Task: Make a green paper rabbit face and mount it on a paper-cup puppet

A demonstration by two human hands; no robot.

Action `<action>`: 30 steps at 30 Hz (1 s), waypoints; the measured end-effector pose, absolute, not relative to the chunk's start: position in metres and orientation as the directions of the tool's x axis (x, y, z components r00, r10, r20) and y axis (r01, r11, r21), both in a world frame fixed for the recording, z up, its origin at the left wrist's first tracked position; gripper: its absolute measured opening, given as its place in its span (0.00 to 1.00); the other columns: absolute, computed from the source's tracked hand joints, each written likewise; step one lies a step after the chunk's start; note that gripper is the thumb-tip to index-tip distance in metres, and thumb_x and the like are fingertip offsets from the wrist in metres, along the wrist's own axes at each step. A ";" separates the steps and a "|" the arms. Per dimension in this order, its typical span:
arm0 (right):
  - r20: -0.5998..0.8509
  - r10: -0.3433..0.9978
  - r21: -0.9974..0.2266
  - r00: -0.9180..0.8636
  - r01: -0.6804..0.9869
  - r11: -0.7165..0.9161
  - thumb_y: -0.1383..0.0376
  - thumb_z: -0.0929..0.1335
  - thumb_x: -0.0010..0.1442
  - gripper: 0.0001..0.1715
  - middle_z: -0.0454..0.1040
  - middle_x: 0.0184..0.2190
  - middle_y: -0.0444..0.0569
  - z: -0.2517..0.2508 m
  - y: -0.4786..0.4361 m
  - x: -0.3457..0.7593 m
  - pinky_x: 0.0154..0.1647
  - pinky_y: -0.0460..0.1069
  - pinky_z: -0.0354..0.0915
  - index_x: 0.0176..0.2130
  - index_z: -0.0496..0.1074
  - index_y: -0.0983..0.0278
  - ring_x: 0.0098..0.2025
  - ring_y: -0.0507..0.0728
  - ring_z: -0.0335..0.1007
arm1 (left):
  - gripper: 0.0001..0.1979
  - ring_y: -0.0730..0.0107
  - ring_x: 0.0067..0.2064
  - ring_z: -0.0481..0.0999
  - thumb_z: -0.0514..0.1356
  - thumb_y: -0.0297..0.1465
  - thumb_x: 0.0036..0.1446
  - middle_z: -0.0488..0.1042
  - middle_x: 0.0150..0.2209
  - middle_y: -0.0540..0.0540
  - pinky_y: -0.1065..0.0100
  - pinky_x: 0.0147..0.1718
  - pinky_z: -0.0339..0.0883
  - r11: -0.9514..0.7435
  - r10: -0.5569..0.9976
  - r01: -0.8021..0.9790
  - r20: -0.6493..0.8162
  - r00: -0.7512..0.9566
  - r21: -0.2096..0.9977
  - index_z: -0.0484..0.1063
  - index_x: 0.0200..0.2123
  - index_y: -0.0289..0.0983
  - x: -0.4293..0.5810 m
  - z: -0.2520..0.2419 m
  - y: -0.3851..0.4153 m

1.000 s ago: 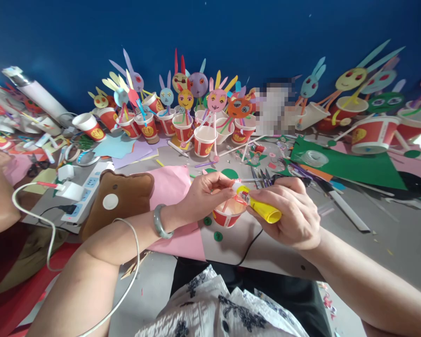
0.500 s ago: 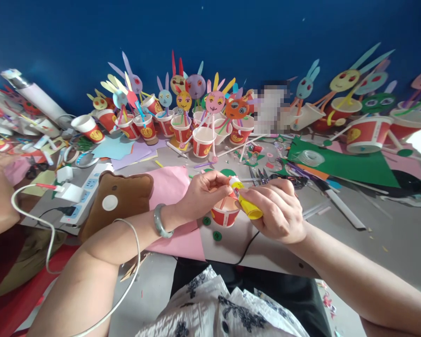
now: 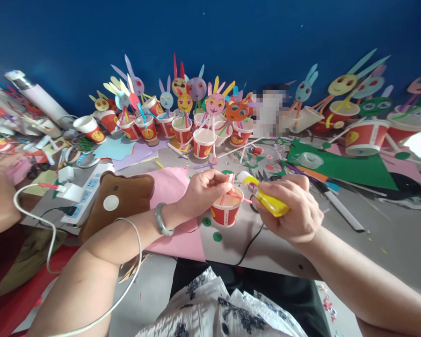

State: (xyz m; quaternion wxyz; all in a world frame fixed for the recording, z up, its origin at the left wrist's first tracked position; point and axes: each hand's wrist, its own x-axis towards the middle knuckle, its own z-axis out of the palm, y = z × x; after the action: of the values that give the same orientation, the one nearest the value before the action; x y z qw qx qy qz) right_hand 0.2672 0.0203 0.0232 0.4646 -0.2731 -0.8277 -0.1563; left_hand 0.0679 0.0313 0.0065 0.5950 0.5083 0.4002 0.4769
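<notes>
My left hand (image 3: 210,189) is closed in a pinch on a folded pink strip (image 3: 230,179) just above a red-and-white paper cup (image 3: 226,213). An orange-pink piece crosses inside the cup's mouth, but its link to the strip is partly hidden by my fingers. To the right of the cup, my right hand (image 3: 293,208) is wrapped round a yellow glue bottle (image 3: 272,200), its white tip pointing up and left, apart from the strip. Small green paper discs (image 3: 217,237) lie by the cup's base.
Several paper cups with paper-faced figures (image 3: 215,104) line the back wall. Pink paper (image 3: 175,238) and a brown bear-shaped item (image 3: 121,201) lie left, beside a power strip (image 3: 87,192). Scissors (image 3: 264,175) and green paper (image 3: 340,161) lie right. A white cable crosses my left arm.
My right hand has moved right with the glue bottle, drawing its tip away from the strip. My left hand stays nearly in place, still pinching the strip, and the cup's mouth shows more.
</notes>
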 end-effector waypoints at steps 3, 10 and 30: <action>0.831 0.277 0.014 -0.482 0.516 0.857 0.66 0.68 0.66 0.21 0.81 0.35 0.50 0.021 0.020 0.266 0.33 0.55 0.68 0.57 0.66 0.60 0.27 0.58 0.75 | 0.11 0.73 0.32 0.78 0.70 0.33 0.51 0.80 0.31 0.49 0.71 0.33 0.71 0.008 0.969 -0.191 0.039 0.243 0.982 0.73 0.33 0.35 0.068 0.005 0.032; 0.784 0.280 0.092 -0.553 0.550 0.830 0.68 0.67 0.66 0.27 0.82 0.35 0.48 0.011 0.024 0.265 0.37 0.54 0.68 0.62 0.63 0.57 0.30 0.57 0.76 | 0.14 0.72 0.36 0.78 0.72 0.37 0.51 0.80 0.33 0.48 0.68 0.38 0.72 -0.071 0.953 -0.188 0.122 0.276 0.980 0.75 0.34 0.35 0.067 -0.003 0.036; 0.703 0.711 -0.679 0.010 0.304 0.668 0.61 0.72 0.64 0.09 0.78 0.36 0.48 0.006 0.022 0.260 0.28 0.53 0.71 0.45 0.73 0.57 0.27 0.56 0.75 | 0.20 0.66 0.36 0.82 0.71 0.46 0.53 0.82 0.33 0.45 0.66 0.37 0.74 -0.021 0.960 -0.206 0.078 0.270 0.978 0.74 0.36 0.35 0.068 0.000 0.031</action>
State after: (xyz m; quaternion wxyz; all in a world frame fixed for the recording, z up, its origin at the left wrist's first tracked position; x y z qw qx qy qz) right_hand 0.2604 0.0219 0.0057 0.6059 -0.3712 -0.6833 0.1681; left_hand 0.0684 0.0313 -0.0003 0.6000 0.5242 0.3596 0.4857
